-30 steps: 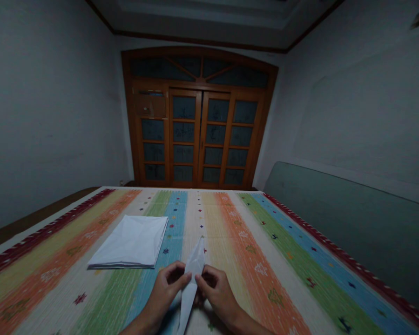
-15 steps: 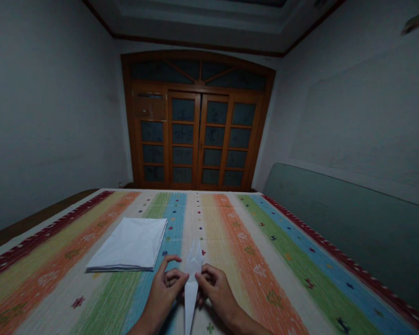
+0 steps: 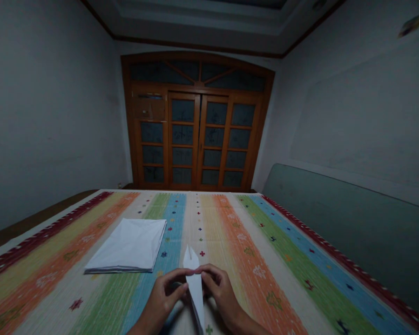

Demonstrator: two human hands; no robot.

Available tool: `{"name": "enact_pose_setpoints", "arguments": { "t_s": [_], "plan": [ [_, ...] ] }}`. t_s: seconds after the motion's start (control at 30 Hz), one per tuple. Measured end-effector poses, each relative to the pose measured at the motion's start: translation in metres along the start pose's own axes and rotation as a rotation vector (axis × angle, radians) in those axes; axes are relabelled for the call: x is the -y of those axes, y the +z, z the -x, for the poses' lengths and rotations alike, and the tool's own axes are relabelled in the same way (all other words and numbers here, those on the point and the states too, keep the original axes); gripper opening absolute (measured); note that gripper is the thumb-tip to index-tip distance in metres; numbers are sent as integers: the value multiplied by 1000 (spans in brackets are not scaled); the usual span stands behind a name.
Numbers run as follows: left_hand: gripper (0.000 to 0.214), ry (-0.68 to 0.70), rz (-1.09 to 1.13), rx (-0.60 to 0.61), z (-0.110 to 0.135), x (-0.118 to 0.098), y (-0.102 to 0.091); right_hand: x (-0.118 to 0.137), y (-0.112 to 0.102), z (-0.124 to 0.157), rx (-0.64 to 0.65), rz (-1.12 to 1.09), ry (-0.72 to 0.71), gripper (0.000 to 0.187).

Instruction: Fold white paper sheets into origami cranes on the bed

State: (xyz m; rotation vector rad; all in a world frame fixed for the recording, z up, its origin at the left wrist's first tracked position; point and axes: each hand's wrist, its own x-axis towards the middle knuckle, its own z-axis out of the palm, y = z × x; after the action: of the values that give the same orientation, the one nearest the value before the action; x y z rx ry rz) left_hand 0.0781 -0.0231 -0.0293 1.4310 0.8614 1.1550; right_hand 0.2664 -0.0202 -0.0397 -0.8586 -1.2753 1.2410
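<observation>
A long, narrow piece of folded white paper point(image 3: 195, 293) stands out toward the front edge between my hands, with its pointed far end above my fingertips. My left hand point(image 3: 169, 295) pinches its left side, the index finger laid across the middle of the paper. From the right, my right hand point(image 3: 219, 292) grips the same spot, thumb and index finger closed on the edge. Both index fingertips almost meet over the paper. The lower fingers of each hand are partly hidden.
A stack of square white paper sheets point(image 3: 127, 246) lies left of my hands on the striped tablecloth point(image 3: 258, 260). A greenish panel point(image 3: 335, 218) stands along the right side. Wooden glass-paned doors point(image 3: 199, 139) are beyond the table.
My index fingers have come over the top of the folded paper, where my thumbs were pressing before. The paper has turned slightly, its far tip shifting left and its near end right.
</observation>
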Motion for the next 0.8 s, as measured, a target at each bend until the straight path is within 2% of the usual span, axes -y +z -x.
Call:
{"name": "enact_pose_setpoints", "arguments": {
  "t_s": [0.2, 0.43, 0.67, 0.8],
  "plan": [
    [48, -16, 91, 24, 0, 5, -4, -7, -4, 2, 72, -106, 9, 47],
    [49, -16, 110, 9, -4, 9, -3, -7, -5, 2, 77, -67, 8, 45],
    [49, -58, 74, -24, -4, 1, 2, -12, -1, -3, 16, -18, -42, 46],
    [48, -82, -20, -89, -4, -5, 8, -11, 1, -3, -33, 64, -35, 46]
  ]
}}
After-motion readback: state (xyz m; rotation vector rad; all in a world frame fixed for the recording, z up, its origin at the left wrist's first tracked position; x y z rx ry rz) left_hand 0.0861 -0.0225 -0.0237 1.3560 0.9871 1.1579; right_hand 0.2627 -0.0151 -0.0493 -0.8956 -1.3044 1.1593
